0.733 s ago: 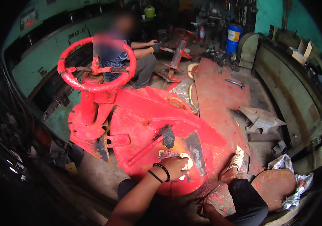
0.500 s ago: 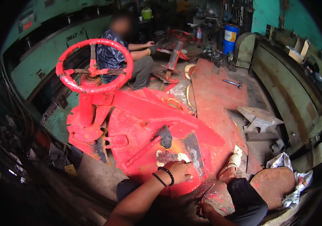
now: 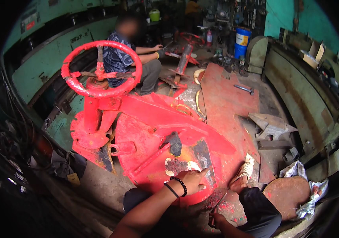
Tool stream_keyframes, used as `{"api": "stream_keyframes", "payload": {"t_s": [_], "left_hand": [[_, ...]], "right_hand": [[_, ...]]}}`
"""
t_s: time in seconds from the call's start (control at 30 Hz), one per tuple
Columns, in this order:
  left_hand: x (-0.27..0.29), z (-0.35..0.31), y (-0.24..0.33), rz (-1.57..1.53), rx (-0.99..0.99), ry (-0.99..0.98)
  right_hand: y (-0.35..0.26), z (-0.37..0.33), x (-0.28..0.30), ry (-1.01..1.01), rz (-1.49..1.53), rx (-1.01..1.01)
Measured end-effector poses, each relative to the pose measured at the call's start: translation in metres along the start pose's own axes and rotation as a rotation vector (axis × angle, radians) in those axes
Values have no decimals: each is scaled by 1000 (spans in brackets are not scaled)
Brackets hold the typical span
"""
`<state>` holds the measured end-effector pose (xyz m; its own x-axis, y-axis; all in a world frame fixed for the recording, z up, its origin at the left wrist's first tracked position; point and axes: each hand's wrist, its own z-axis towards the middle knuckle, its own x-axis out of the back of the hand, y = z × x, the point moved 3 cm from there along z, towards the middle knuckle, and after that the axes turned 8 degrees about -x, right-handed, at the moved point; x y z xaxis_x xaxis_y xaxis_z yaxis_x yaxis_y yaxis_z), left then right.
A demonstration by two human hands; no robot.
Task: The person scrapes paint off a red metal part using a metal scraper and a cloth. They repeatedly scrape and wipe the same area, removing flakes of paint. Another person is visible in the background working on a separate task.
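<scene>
Head cam: L hand (image 3: 190, 181) loose, index out at grey patch (image 3: 202, 154) on red metal pc (image 3: 135, 129); R hand (image 3: 218, 220) clenched round thin tool (image 3: 220, 201).

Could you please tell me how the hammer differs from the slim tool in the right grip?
The hammer lies on the reddish sheet; the slim tool is held in the right grip. The hammer has a crosswise head; the slim tool's visible part is narrow throughout. Both are elongated.
</scene>
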<state>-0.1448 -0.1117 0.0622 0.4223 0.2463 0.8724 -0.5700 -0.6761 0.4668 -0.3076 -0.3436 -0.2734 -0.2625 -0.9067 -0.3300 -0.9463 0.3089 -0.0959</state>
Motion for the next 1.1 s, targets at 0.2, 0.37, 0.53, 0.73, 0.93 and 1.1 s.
{"api": "stream_keyframes", "payload": {"t_s": [0.2, 0.37, 0.53, 0.73, 0.93, 1.1], "left_hand": [[43, -6, 25, -178, -332, 562], [31, -14, -1, -20, -44, 138], [44, -29, -39, -136, 26, 163], [70, -21, -132, -169, 183, 760], [33, 20, -164, 312, 443, 584], [38, 21, -165, 217, 529, 484]], "right_hand": [[1, -5, -3, 109, -7, 44], [-5, -15, -8, 67, 11, 91], [-14, -39, -22, 181, 28, 257], [-26, -87, -39, 354, -124, 778], [-38, -115, -31, 499, -266, 760], [-34, -113, -32, 570, -389, 647]]}}
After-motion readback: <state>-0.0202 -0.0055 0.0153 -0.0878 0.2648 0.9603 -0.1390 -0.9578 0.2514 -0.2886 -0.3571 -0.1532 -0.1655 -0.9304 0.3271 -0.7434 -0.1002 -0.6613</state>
